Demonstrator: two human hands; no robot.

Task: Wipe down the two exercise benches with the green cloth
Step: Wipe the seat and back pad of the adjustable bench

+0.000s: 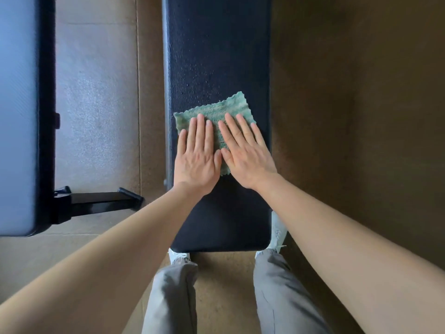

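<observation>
Head view: looks straight down along a dark padded bench (216, 56) that runs away from the person standing at its near end.
green cloth (224, 109): spread flat on the bench top, covering most of the pad's width and turned slightly, so its far right corner points away.
left hand (196, 162): palm down on the cloth's near left part, fingers straight and close together, pressing rather than grasping; the heel of the hand sits on bare pad.
right hand (248, 160): palm down on the cloth's right part, fingers straight and a little spread, angled toward the far left; it grips nothing, only presses.
thumbs: just beside each other over the cloth's middle (whether they touch cannot be told).
bench surface: fine speckles show beyond the cloth; droplets or grain, it is unclear.
second bench (16, 116): at the left edge, parallel to the first and apart from it, its top showing a pale sheen.
foot bar (101, 201): black, jutting from the second bench toward the first, stopping short of it.
floor (349, 116): brown, with a paler strip between the benches.
trousers (173, 297): grey, one leg at each near corner of the bench.
shoes (278, 230): light-coloured, partly hidden by the pad's near end.
</observation>
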